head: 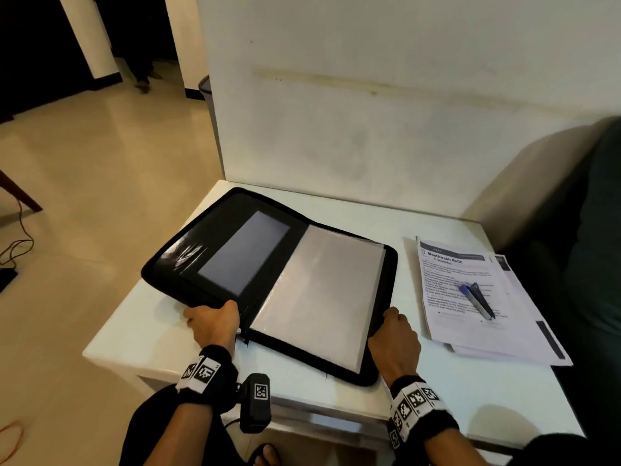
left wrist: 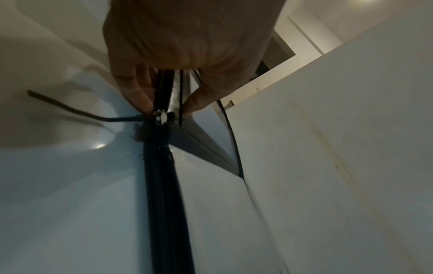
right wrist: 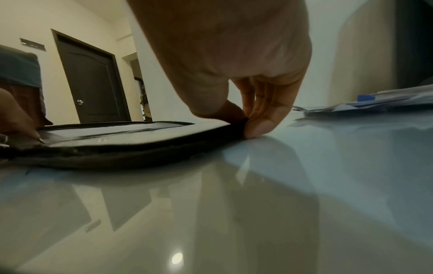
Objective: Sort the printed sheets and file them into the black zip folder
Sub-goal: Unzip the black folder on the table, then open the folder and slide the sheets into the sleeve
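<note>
While the left hand (head: 215,322) is pinching the near edge of the black zip folder (head: 235,210) by its spine, thumb on top and fingers (left wrist: 138,89) curled beneath beside the zipper slider (left wrist: 160,118), the right hand (head: 395,341) is gripping the folder's right edge, its curled fingertips (right wrist: 257,128) touching the white counter (head: 437,391). Lying open on the counter, the folder is showing clear sleeves (head: 322,290) on its right half. Just to the right, apart from it, the printed sheets (head: 470,297) are resting in a loose stack, with two markers (head: 477,299) lying on top. A white wall (head: 369,95) is standing right behind the counter.
</note>
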